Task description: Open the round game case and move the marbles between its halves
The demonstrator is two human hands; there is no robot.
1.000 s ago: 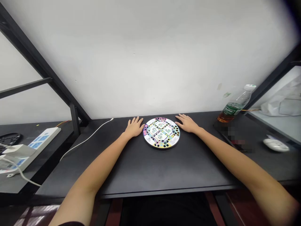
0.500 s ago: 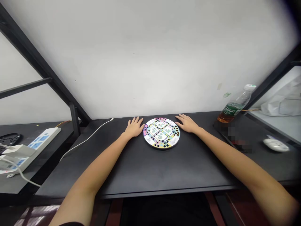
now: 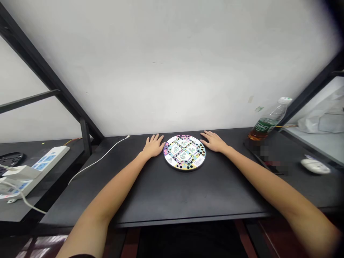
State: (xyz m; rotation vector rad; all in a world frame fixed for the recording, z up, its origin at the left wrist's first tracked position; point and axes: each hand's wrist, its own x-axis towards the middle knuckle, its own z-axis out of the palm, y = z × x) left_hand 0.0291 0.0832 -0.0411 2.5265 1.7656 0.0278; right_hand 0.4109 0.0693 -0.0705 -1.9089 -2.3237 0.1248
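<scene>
A round board (image 3: 184,152), white with colourful patches, printed pictures and rings of dark round holes, lies flat on the black table (image 3: 185,195). My left hand (image 3: 153,146) rests palm down on the tabletop by the board's left side, fingers spread. On the board's right side my right hand (image 3: 213,141) also lies flat with its fingers apart. Both thumbs point towards the board's rim; whether they touch it I cannot tell. Neither hand holds anything.
At the right stand a bottle (image 3: 264,123) of amber drink and a white mouse (image 3: 315,166), with a blurred dark object beside the bottle. A white cable (image 3: 99,159) crosses the table's left part. Further left lies a power strip (image 3: 44,163). A wall (image 3: 172,71) rises behind.
</scene>
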